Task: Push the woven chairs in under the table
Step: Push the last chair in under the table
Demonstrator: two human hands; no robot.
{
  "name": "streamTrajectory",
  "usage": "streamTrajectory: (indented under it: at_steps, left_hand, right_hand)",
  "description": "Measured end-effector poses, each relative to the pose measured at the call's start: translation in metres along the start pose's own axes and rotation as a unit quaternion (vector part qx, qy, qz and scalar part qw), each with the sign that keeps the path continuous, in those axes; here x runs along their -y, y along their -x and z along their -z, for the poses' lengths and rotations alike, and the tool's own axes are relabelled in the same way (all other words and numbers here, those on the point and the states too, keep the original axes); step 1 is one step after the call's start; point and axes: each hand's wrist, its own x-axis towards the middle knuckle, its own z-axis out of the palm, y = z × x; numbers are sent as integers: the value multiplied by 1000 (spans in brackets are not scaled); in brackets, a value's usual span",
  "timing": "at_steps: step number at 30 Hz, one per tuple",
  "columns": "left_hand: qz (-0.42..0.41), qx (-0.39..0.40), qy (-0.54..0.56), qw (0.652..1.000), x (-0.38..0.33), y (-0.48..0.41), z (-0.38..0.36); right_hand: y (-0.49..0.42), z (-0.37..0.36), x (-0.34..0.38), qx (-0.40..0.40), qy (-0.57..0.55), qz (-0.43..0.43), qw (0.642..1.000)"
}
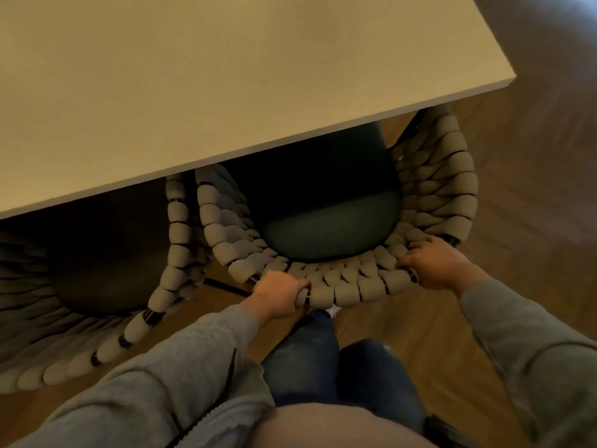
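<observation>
Nearest you, your grey sleeves [181, 367] reached forward to a curved chair back. Your left hand [277, 294] was curled over the top rail of the woven chair [349, 291], fingers wrapped round the padded cord. Your right hand [434, 265] gripped the same rail further round, the two hands well apart. I judge that a sound hold: the rail under the soft weave looked like stiff dark tube, so a push would carry through it, whereas the weave alone would give under your fingers. The chair seemed light enough to slide on the wooden floor [533, 221], though its legs might catch. Beyond your hands, its dark green cushion [326, 231] lay half under the near edge of the table [226, 92], close to the right corner. A second woven chair [176, 234] stood just beside it on the left, partly under the same edge
</observation>
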Motion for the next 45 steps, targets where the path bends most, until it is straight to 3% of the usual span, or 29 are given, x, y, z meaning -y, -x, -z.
streamTrajectory:
  at_steps: [13, 26, 45]
  left_hand:
    - [105, -3, 9, 994, -45, 8, 7]
    - [101, 28, -17, 994, -122, 10, -10]
    - [94, -29, -20, 995, -113, -34, 36]
  right_hand:
    - [14, -22, -12, -28, -12, 27, 999]
    - [73, -68, -35, -36, -27, 49, 998]
    - [41, -30, -87, -9, 16, 54, 998]
